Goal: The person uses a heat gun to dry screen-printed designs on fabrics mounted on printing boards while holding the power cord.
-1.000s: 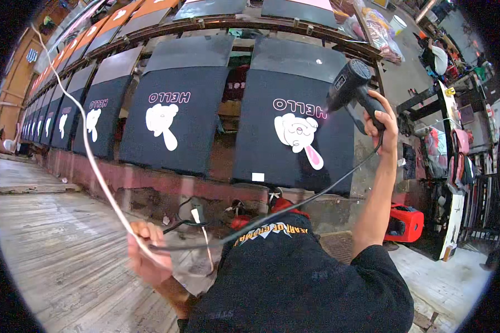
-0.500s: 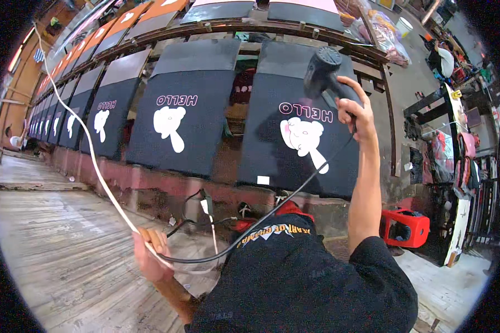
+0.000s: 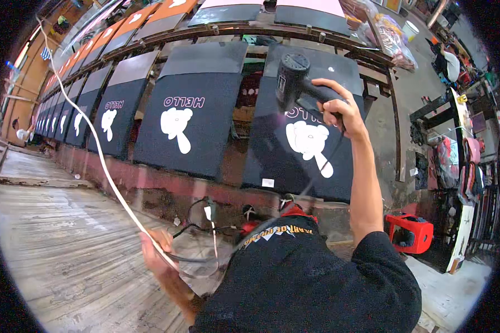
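Note:
A black hair dryer [image 3: 290, 83] is gripped by its handle in my right hand [image 3: 343, 114]. It hangs over the nearest black fabric panel [image 3: 266, 150], round vented end up and nozzle pointing down. On that panel is a white cartoon figure [image 3: 307, 141] below pink-outlined lettering, which the dryer and hand partly cover. Low on the left, my left hand [image 3: 160, 252] is closed around a long white cable [image 3: 111, 180]. A black cord [image 3: 191, 259] runs beside that hand, blurred where it rises toward the dryer.
More printed black panels [image 3: 186, 94] line the long rack to the left. Behind them stand orange panels [image 3: 136, 19]. A red plastic container [image 3: 410, 233] sits on the floor at right, near a shelf frame [image 3: 455, 222]. Wooden floorboards [image 3: 55, 233] extend left; a person [image 3: 451, 64] is at far right.
My right hand has carried the dryer left, from beside the lettering to over the panel's upper left part. The black cord has swung and blurred. My left hand still holds the white cable.

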{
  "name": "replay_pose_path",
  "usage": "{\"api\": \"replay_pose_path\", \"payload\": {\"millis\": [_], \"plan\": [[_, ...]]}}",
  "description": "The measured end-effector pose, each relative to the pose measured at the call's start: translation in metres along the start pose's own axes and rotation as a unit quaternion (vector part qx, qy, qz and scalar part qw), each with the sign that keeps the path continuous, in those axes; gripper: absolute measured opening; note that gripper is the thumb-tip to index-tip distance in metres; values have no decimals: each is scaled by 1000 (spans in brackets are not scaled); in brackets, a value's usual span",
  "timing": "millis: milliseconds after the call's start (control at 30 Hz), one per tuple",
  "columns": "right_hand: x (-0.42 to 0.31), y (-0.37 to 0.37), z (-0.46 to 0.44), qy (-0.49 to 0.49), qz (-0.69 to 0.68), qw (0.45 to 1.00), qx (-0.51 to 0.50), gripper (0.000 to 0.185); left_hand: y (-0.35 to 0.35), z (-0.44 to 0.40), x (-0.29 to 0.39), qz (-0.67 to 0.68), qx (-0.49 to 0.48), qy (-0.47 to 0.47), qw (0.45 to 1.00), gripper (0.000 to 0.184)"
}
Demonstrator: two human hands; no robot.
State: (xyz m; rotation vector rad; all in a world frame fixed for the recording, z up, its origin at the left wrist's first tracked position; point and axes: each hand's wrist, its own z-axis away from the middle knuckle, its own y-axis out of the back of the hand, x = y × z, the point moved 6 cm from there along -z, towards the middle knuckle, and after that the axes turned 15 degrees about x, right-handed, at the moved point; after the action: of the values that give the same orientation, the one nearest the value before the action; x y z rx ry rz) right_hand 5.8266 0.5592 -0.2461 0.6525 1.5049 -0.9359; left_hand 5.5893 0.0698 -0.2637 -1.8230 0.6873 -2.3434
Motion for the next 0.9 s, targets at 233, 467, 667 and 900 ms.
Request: {"api": "replay_pose_path", "payload": {"millis": [233, 467, 667, 900], "plan": [[-9, 34, 21, 21, 33, 998, 56, 61, -30, 12, 7, -20, -12, -23, 999, 36], [-19, 80, 54, 54, 69, 988, 129, 61, -39, 5, -8, -12, -108, -10, 994, 28], [-29, 121, 80, 22, 35, 989, 139, 63, -61, 0, -2, -83, -81, -44, 992, 40], [-27, 137, 74, 59, 58, 981, 177, 64, -71, 2, -4, -28, -70, -16, 997, 41]]}}
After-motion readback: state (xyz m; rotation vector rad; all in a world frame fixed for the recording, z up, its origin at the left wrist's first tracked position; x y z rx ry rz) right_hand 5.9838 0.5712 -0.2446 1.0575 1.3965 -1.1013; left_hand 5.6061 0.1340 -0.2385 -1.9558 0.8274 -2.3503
